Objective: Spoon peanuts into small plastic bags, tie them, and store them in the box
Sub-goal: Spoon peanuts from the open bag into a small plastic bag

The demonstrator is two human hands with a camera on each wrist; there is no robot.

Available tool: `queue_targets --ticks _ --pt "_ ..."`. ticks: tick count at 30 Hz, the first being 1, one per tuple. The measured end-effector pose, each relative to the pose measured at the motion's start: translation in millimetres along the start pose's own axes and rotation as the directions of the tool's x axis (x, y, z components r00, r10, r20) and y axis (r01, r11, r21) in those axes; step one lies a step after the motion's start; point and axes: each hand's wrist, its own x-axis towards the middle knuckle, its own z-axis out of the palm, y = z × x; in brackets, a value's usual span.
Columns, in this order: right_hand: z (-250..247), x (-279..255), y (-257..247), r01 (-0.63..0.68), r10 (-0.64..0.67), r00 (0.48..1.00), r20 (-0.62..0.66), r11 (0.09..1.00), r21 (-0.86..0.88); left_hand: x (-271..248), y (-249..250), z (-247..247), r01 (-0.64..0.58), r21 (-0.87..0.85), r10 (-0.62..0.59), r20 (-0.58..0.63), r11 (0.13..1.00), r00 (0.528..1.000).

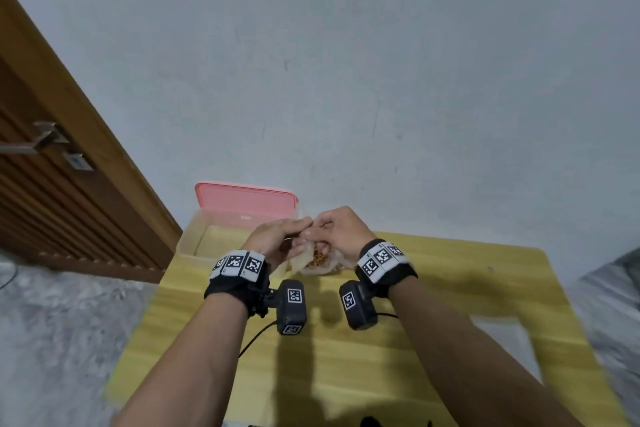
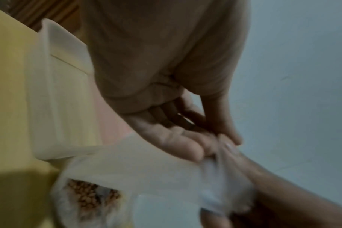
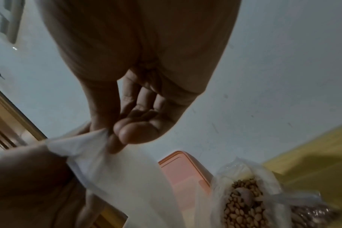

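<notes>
Both hands meet above the far end of the yellow table (image 1: 433, 305). My left hand (image 1: 277, 239) (image 2: 215, 143) pinches the edge of a small translucent plastic bag (image 1: 297, 255) (image 2: 146, 166) between thumb and fingers. My right hand (image 1: 339, 229) (image 3: 111, 135) pinches the same bag (image 3: 123, 169) at its top edge. Under the hands an open clear bag of peanuts (image 1: 320, 258) (image 2: 92, 195) (image 3: 242, 200) lies on the table. The clear box (image 1: 194, 243) (image 2: 55, 92) stands open to the left, near the wall.
The box's pink lid (image 1: 242, 204) (image 3: 184, 174) leans upright against the grey wall behind the box. A wooden door (image 1: 52, 166) stands at the left. A pale sheet (image 1: 509, 343) lies on the table's right side. A cable (image 1: 256, 336) trails from the left wrist camera.
</notes>
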Motion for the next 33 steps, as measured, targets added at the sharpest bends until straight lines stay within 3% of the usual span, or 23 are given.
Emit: queue_targets --ticks 4,7,9,13,18,21,23,25,26,27,30,33 --pt "-4.7 -2.3 9.4 -0.059 0.058 0.996 0.068 0.998 0.020 -6.1 -14.4 3.1 -0.083 0.024 0.084 -0.062 0.996 0.995" --pt "4.9 -2.4 15.5 -0.043 0.054 0.998 0.044 0.973 -0.227 -9.2 -18.5 6.4 -0.105 0.244 0.144 -0.150 0.964 0.978" --pt "8.5 1.8 19.3 -0.028 0.018 0.999 -0.027 0.899 -0.437 -6.8 -19.8 5.6 -0.111 0.395 0.216 -0.234 0.912 0.948" --pt "1.3 10.3 25.2 -0.083 0.004 0.989 -0.146 0.837 -0.541 -2.9 -20.3 0.5 -0.050 0.560 0.299 -0.363 0.827 0.883" --pt "15.3 13.3 20.9 -0.005 0.033 0.999 0.041 0.832 -0.554 0.3 -19.5 12.3 -0.114 0.431 0.213 -0.187 0.895 0.959" --pt "13.0 22.7 23.9 -0.052 0.070 0.997 0.012 0.829 -0.556 -3.8 -21.2 6.3 -0.187 0.347 0.204 -0.015 0.919 0.979" --pt "12.1 25.4 24.5 -0.068 0.102 0.995 0.025 0.811 -0.581 -3.0 -30.0 -2.5 -0.232 0.534 0.200 0.117 0.813 0.973" --pt "16.5 25.7 23.3 -0.041 0.090 0.994 0.056 0.813 -0.581 0.0 -44.1 -6.6 -0.270 0.763 0.176 0.204 0.587 0.963" --pt "19.7 25.9 23.0 -0.034 0.098 0.992 0.079 0.814 -0.580 -0.5 -50.8 -4.8 -0.304 0.803 0.190 0.240 0.513 0.952" --pt "22.8 27.0 25.0 -0.024 0.105 0.989 0.105 0.814 -0.581 0.1 -57.3 -3.2 -0.340 0.799 0.218 0.264 0.497 0.940" --pt "29.1 31.8 37.1 -0.010 0.122 0.983 0.137 0.778 -0.628 5.9 -74.1 -1.7 -0.393 0.638 0.259 0.297 0.663 0.919" --pt "31.2 37.2 54.3 -0.035 0.168 0.974 0.149 0.769 -0.639 6.0 -86.6 -0.7 -0.400 0.604 0.292 0.273 0.690 0.917"
